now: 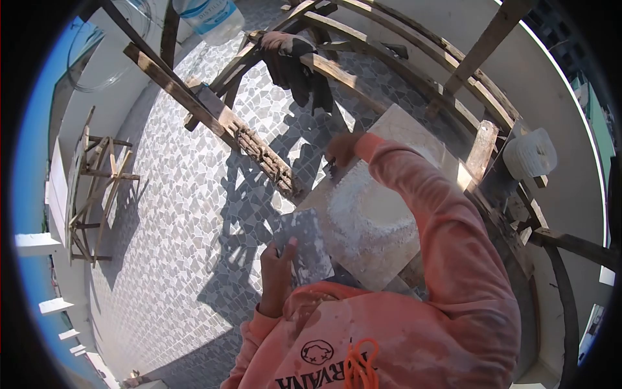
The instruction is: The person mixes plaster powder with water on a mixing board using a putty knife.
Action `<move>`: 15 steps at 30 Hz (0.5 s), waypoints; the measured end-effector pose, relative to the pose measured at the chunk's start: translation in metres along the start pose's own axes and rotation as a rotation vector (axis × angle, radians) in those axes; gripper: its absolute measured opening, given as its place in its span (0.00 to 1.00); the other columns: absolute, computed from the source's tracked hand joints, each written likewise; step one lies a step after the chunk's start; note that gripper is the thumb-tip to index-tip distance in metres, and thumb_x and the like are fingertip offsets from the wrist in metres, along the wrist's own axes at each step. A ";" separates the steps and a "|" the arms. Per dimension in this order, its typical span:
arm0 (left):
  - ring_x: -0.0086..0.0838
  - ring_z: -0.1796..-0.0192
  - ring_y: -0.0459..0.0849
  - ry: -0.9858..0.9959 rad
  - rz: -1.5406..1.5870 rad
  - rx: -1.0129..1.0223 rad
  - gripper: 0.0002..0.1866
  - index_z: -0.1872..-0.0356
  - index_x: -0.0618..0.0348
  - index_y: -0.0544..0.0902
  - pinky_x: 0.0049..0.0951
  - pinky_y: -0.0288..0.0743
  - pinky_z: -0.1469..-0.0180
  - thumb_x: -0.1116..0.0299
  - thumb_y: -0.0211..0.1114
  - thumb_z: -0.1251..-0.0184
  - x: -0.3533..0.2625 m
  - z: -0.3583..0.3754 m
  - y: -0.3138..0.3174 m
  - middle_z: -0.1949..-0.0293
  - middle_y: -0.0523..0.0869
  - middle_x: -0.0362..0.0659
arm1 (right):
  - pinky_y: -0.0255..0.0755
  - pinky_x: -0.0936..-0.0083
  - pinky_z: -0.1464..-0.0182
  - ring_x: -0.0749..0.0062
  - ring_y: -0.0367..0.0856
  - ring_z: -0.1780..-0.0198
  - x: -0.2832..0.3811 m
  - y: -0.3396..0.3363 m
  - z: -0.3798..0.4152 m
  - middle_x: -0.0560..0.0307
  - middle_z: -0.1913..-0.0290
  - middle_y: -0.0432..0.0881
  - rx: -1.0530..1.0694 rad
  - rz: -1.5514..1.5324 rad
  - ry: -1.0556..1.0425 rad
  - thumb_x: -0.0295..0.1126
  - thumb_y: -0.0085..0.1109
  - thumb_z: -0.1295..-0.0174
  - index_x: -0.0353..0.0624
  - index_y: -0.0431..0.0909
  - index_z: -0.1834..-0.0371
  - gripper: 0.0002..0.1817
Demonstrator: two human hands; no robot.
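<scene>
My left hand (277, 267) grips a flat grey plate (310, 249) smeared with white, my thumb lying on its upper face. Beside it is a broad, pale square board (382, 256) bearing a ring of white powder (346, 217) around a smoother, cream-coloured middle. My right arm reaches across this board. At its far left edge, in shadow, my right hand (342, 150) has its fingers curled downward; what they hold, if anything, is too dark to make out.
Rough wooden beams (214, 120) frame the work spot. Dark gloves (291, 58) hang over one beam. White plastic tubs (530, 154) stand at right, and a clear container with a blue label (210, 18) is at the top. A wooden trestle (97, 188) stands left on the mosaic floor (168, 188).
</scene>
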State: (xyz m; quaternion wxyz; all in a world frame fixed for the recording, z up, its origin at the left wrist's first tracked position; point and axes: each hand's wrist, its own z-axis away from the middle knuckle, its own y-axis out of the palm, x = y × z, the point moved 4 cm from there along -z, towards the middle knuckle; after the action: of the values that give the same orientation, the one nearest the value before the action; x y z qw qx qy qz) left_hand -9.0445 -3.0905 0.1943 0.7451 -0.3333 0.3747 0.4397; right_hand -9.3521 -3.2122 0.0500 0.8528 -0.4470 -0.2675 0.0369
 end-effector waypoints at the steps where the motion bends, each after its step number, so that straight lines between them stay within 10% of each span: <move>1: 0.13 0.69 0.76 -0.003 -0.003 -0.001 0.11 0.57 0.64 0.84 0.21 0.70 0.67 0.65 0.66 0.29 -0.003 0.000 0.001 0.68 0.84 0.34 | 0.75 0.54 0.53 0.46 0.84 0.54 0.008 -0.001 0.003 0.43 0.59 0.86 -0.001 0.025 -0.025 0.32 0.58 0.51 0.45 0.86 0.55 0.18; 15: 0.12 0.74 0.71 -0.003 0.049 0.053 0.10 0.65 0.60 0.82 0.20 0.66 0.72 0.64 0.66 0.28 -0.011 -0.004 0.007 0.74 0.78 0.30 | 0.75 0.53 0.56 0.45 0.83 0.59 0.088 -0.013 0.059 0.45 0.67 0.85 -0.112 0.033 -0.154 0.30 0.57 0.51 0.46 0.84 0.65 0.10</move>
State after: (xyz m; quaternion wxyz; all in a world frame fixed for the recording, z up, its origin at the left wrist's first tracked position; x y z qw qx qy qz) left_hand -9.0559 -3.0952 0.2006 0.7432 -0.3036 0.3933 0.4482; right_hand -9.3082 -3.1498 0.1241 0.8027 -0.4941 -0.3265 0.0703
